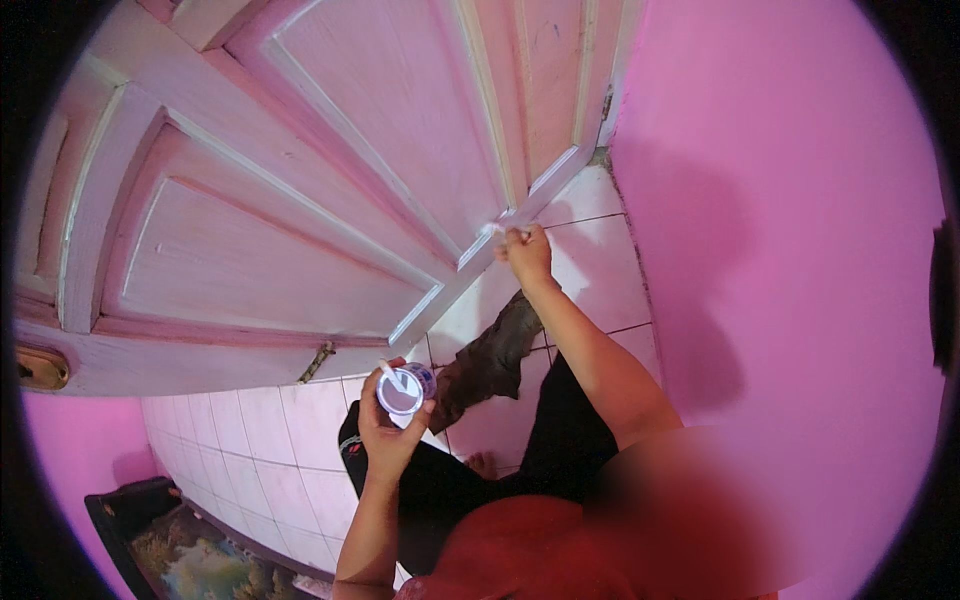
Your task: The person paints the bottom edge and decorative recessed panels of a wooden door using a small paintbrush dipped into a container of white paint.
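Observation:
My left hand [390, 430] grips a small round paint can [402, 392] with white paint inside. A flat white stick [391, 376] leans in the can's mouth. My right hand [526, 254] reaches to the lower part of a panelled door [290, 215], its fingers closed. At its fingertips is a small whitish thing that I cannot make out, against the bottom moulding. Wet-looking white paint [476, 248] shows on that moulding, beside the hand. The rest of the door has a thin, uneven pinkish-white coat.
A dark crumpled cloth [490, 355] lies on the white tiled floor [265, 430] below my hands. The pink wall [800, 250] rises close on the right. A door bolt [317, 362] sticks out from the door's edge. A dark-framed picture [195, 555] is at the lower left.

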`<state>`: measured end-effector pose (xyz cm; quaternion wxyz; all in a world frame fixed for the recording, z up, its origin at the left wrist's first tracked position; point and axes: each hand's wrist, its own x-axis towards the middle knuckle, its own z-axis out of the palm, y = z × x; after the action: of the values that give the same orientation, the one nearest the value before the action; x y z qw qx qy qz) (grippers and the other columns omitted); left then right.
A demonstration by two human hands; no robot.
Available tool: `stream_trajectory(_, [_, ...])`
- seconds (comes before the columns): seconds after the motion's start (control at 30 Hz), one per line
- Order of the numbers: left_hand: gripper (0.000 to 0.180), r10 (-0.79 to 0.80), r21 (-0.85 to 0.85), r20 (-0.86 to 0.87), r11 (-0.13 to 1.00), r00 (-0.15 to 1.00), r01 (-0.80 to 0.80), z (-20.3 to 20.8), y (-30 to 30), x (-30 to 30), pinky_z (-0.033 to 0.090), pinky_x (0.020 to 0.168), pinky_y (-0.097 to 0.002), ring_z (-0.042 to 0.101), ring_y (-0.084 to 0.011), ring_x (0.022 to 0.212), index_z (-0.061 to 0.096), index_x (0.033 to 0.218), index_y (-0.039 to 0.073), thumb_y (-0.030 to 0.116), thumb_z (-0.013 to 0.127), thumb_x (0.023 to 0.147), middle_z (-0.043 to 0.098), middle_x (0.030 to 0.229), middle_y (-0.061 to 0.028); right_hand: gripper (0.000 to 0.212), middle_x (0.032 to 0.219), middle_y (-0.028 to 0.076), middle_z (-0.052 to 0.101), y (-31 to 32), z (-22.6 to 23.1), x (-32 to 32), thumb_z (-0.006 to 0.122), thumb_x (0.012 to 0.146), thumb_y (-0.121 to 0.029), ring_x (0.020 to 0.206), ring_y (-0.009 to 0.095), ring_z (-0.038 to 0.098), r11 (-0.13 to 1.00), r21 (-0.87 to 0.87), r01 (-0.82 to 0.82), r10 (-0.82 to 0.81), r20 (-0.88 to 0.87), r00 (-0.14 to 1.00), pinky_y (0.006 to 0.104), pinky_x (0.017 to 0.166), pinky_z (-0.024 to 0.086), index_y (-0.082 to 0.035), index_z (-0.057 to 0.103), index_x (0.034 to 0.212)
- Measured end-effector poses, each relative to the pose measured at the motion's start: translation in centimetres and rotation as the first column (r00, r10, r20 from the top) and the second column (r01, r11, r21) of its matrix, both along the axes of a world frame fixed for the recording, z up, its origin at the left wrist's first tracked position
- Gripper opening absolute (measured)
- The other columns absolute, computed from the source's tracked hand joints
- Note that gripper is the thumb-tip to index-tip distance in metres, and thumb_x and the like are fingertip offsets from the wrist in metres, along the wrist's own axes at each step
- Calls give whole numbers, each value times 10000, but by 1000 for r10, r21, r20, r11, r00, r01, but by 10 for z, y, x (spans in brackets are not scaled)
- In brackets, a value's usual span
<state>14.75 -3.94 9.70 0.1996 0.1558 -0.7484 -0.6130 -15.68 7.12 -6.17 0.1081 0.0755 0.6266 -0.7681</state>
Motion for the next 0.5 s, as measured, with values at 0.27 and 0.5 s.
stream_trajectory(0.27, [728,110,-76,-22,991,994,-111,36,16,10,446,1038,-379,546,-240,1220,439,1377,40,-27,789,742,533,1356,-169,205,775,130,664,41,19,-4,614,962,-168,662,192,694,994,90,58,-56,-25,998,316,585,553,5,516,1009])
stream_trajectory(0.5, [696,177,-102,-9,979,984,-177,82,30,25,447,1045,-383,557,-250,1216,448,1360,17,17,798,758,547,1340,-168,235,763,129,666,22,51,-23,628,960,-181,651,201,675,995,-60,73,-87,-261,961,334,597,546,10,517,1043])
